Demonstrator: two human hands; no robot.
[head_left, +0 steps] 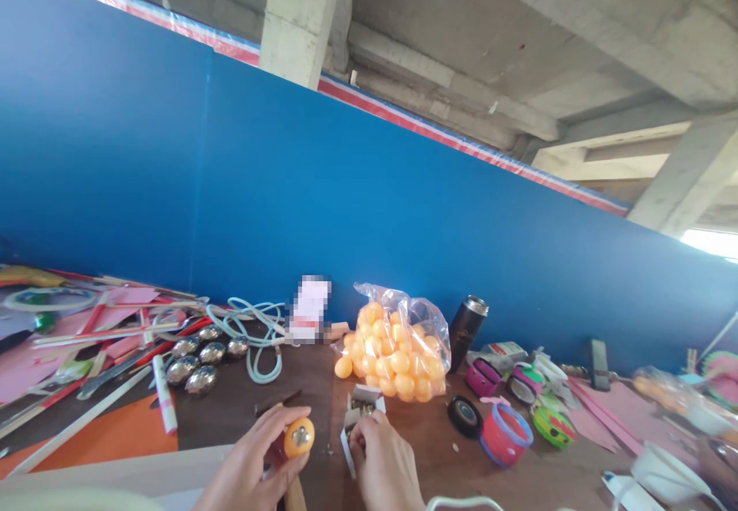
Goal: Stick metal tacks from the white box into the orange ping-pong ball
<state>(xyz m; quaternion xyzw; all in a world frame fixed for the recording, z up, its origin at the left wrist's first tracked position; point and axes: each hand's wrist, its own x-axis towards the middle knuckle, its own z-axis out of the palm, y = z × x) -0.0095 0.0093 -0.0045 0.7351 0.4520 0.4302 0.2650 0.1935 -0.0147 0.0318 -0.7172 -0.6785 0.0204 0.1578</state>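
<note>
An orange table tennis ball [307, 443] sits between the thumb and fingers of my left hand [249, 459], with small shiny metal pieces on the side that faces me. My right hand [389, 461] is at a small open white box [347, 448] filled with tiny metal parts. Its fingers are pinched together over the box's near end, and whether they grip anything is hidden. Behind the box stands a clear plastic bag [402, 350] full of orange balls. One loose ball [344, 367] lies at its left.
Several shiny silver balls [201, 379], a white marker [164, 396] and paper strips lie left. A phone [310, 308] and a pale blue cable [264, 376] are at the back. Right are a black flask [467, 330], a tape roll [464, 416] and a red-and-blue container [505, 436].
</note>
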